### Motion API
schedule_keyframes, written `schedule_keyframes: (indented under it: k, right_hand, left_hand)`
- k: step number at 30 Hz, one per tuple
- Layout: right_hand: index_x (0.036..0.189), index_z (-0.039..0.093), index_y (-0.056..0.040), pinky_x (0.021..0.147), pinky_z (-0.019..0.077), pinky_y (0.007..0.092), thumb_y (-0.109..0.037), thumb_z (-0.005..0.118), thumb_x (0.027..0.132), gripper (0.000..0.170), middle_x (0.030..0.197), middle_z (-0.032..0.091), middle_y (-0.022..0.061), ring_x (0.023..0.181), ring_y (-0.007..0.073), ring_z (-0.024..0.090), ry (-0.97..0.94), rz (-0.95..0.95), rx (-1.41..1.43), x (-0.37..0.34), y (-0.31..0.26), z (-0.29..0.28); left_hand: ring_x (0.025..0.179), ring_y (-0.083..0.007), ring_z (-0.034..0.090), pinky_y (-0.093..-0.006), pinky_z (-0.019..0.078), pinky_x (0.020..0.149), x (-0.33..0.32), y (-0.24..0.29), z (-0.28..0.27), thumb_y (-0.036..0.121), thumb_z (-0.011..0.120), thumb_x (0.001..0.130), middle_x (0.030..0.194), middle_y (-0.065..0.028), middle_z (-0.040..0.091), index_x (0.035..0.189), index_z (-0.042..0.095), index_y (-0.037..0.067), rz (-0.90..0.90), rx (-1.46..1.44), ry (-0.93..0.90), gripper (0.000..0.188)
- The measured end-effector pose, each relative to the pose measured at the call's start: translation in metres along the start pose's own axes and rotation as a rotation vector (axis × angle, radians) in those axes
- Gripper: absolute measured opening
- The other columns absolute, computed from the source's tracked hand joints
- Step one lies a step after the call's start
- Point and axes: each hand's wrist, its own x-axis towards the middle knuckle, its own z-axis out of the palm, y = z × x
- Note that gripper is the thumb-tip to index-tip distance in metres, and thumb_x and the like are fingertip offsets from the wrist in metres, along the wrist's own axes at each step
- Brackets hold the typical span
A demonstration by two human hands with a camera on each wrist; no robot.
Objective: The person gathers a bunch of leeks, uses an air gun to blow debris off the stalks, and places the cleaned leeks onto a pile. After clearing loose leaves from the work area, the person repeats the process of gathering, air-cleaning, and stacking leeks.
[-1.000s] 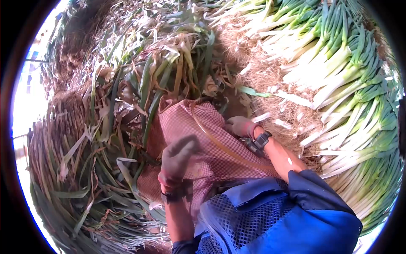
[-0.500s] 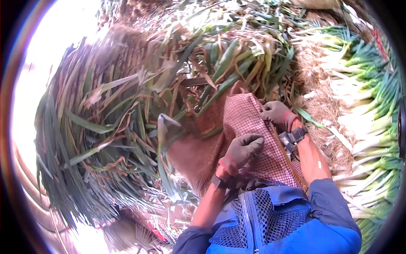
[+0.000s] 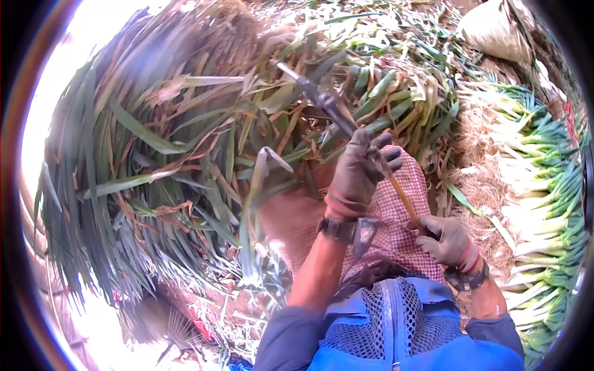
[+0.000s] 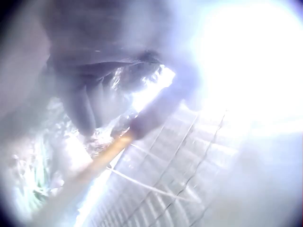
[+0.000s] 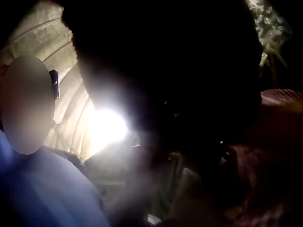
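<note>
A dark rod-like tool with a pale metal tip (image 3: 323,100) points up and left in the head view, gripped at its lower end by the gloved left hand (image 3: 361,173). From that end a yellow-brown hose (image 3: 402,196) slants down to the gloved right hand (image 3: 447,240), whose fingers curl round it. Both hands are above a red-and-white checked cloth (image 3: 405,238) over the lap. The left wrist view shows the hose (image 4: 102,158) below the left hand (image 4: 113,52), blurred by glare. The right wrist view is too dark to show the right hand's hold.
A large pile of long green leaves (image 3: 142,167) with dry strips fills the left. White-stemmed green onions (image 3: 535,229) lie in a row at the right, their roots (image 3: 482,167) facing inward. A pale sack (image 3: 495,31) stands at the upper right.
The left hand has risen and now grips the dark tool. The right hand has moved down toward the body and holds the hose. The head view has shifted.
</note>
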Motion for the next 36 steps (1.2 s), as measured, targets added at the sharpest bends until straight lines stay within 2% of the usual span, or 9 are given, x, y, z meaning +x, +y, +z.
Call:
schedule_keyframes:
  k: [4,8,12,18,23,28,32,34,36]
  right_hand:
    - [0.128,0.071,0.0026,0.083,0.0585,0.0364,-0.026,0.079,0.091,0.048,0.095,0.075,0.0139,0.090,0.0273,0.074,-0.350,0.177,-0.168,0.027,-0.003,-0.002]
    - [0.149,0.054,0.0017,0.102,0.0549,0.0399,-0.048,0.086,0.086,0.086,0.122,0.070,0.0203,0.113,0.0300,0.070,-0.087,-0.187,-0.052,0.080,0.007,0.029]
    - [0.140,0.057,0.0061,0.100,0.0548,0.0414,-0.046,0.080,0.089,0.076,0.118,0.071,0.0219,0.110,0.0312,0.070,-0.101,-0.222,0.158,0.147,-0.010,0.077]
    - [0.136,0.058,0.0068,0.101,0.0542,0.0434,-0.044,0.078,0.089,0.072,0.117,0.074,0.0267,0.113,0.0376,0.072,-0.208,0.154,0.134,0.156,0.024,0.118]
    - [0.131,0.058,0.0032,0.090,0.0556,0.0394,-0.039,0.080,0.092,0.061,0.109,0.073,0.0148,0.098,0.0256,0.071,-0.150,0.065,-0.209,0.131,-0.002,0.099]
    - [0.115,0.067,0.0034,0.087,0.0563,0.0412,-0.036,0.075,0.093,0.045,0.095,0.075,0.0184,0.092,0.0268,0.072,-0.080,0.157,-0.155,0.120,-0.011,0.092]
    - [0.105,0.064,0.0012,0.062,0.0499,0.0297,-0.021,0.068,0.100,0.023,0.079,0.060,0.0006,0.068,0.0095,0.058,0.032,0.173,0.097,0.115,-0.014,0.086]
    - [0.106,0.062,0.0017,0.062,0.0489,0.0271,-0.019,0.065,0.101,0.022,0.080,0.059,-0.0007,0.068,0.0079,0.056,0.003,0.148,0.164,0.110,-0.013,0.084]
    - [0.106,0.058,0.0008,0.062,0.0480,0.0258,-0.018,0.064,0.102,0.021,0.081,0.058,-0.0016,0.068,0.0067,0.053,0.010,0.064,0.267,0.104,-0.013,0.089]
  left_hand:
    - [0.075,-0.0228,0.067,-0.0364,0.0598,0.068,-0.025,0.010,-0.050,0.018,0.063,0.105,0.096,-0.0115,0.068,0.138,0.053,-0.002,0.018,0.359,0.188,0.040]
    - [0.076,-0.0217,0.068,-0.0350,0.0592,0.065,-0.063,0.005,-0.079,0.008,0.060,0.100,0.092,-0.0111,0.068,0.135,0.056,-0.004,-0.107,0.341,0.247,0.036]
    - [0.081,-0.0208,0.071,-0.0355,0.0598,0.071,-0.096,-0.032,-0.103,0.007,0.059,0.099,0.096,-0.0082,0.070,0.130,0.061,-0.006,-0.169,0.433,-0.106,0.034]
    - [0.080,-0.0155,0.068,-0.0306,0.0546,0.070,-0.113,-0.012,-0.077,0.010,0.061,0.099,0.098,-0.0071,0.072,0.120,0.068,-0.005,-0.380,0.357,-0.045,0.027]
    - [0.080,-0.0120,0.066,-0.0334,0.0532,0.069,-0.093,-0.017,-0.113,0.012,0.067,0.100,0.100,-0.0031,0.073,0.115,0.074,-0.003,0.049,0.869,-0.378,0.022]
    - [0.092,-0.0118,0.067,-0.0312,0.0550,0.079,-0.116,0.016,-0.108,0.024,0.076,0.102,0.104,-0.0038,0.076,0.117,0.075,-0.003,-0.215,1.029,-0.241,0.031]
    - [0.103,-0.0202,0.074,-0.0340,0.0590,0.092,-0.106,0.067,-0.176,0.031,0.084,0.095,0.112,-0.0130,0.079,0.129,0.069,0.002,0.347,1.038,0.326,0.048]
    - [0.109,-0.0341,0.076,-0.0417,0.0591,0.096,-0.092,0.111,-0.199,0.041,0.088,0.088,0.116,-0.0200,0.078,0.134,0.066,0.003,0.434,1.942,0.893,0.063]
    - [0.111,-0.0389,0.074,-0.0444,0.0585,0.097,-0.078,0.131,-0.218,0.045,0.088,0.085,0.116,-0.0224,0.077,0.134,0.065,0.004,0.258,1.998,0.961,0.068]
